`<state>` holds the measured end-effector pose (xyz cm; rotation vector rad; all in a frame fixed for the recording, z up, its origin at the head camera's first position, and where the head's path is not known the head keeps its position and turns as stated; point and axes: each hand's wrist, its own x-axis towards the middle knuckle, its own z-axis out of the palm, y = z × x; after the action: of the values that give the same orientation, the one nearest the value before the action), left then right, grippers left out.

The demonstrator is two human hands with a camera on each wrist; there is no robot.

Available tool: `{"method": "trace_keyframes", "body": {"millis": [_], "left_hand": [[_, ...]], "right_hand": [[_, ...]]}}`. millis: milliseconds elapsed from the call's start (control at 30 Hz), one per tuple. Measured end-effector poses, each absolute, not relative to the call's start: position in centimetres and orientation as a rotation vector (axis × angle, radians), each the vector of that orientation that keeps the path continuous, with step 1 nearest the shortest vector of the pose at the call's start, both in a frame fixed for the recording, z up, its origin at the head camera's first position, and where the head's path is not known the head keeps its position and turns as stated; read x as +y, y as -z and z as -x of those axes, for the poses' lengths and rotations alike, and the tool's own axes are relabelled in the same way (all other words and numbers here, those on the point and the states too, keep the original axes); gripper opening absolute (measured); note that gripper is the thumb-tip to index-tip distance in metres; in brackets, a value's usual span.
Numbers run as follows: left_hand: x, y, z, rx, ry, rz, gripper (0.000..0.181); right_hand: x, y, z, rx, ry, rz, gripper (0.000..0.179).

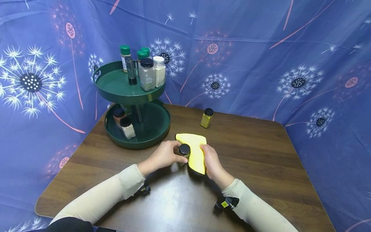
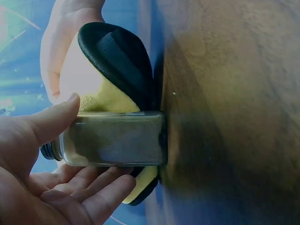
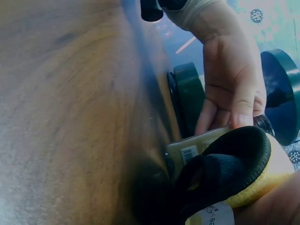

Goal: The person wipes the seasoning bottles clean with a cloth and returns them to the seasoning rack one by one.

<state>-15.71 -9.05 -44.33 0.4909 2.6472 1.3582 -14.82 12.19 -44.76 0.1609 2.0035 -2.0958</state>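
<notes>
1. The glass jar [image 2: 117, 140] is at the middle of the table [image 1: 255, 158], upright, its base at or very near the wood. Its black lid [image 1: 184, 149] is on.
2. The left hand [image 1: 166, 154] pinches the jar, thumb on one side and fingers on the other. A firm, even squeeze would likely hold it best, since smooth glass could twist or slip.
3. The yellow cloth [image 1: 195, 151], edged in black, bends beside the jar and seems to touch it. Soft yellow side flat on the glass, with the dark edge turned away, would probably give the best contact.
4. The right hand [image 1: 213, 162] grips the cloth, its thumb on the yellow face; the other fingers are mostly hidden, so their exact spread cannot be told. Gentle pressure toward the left palm should avoid tipping the jar.
5. Beyond the cloth stands a yellow jar [image 1: 206, 118], well apart from both hands; wide strokes had better stop short of it.
6. To the left is a green two-tier stand [image 1: 111, 83], with bottles [image 1: 147, 77] on top and small jars [image 1: 128, 129] below. The left elbow needs little room there.
</notes>
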Motion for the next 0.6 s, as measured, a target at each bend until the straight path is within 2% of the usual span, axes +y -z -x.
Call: {"method": "trace_keyframes", "body": {"millis": [267, 600], "left_hand": [[-9.1, 44.2, 15.7, 2.689, -1.306, -0.472, 0.046], [-9.0, 44.0, 15.7, 2.672, -1.289, -0.484, 0.039]], "right_hand": [[11.9, 44.1, 14.6, 2.011, 2.114, -0.157, 0.028], [12.2, 41.0, 14.5, 1.933, 2.288, -0.051, 0.028]]}}
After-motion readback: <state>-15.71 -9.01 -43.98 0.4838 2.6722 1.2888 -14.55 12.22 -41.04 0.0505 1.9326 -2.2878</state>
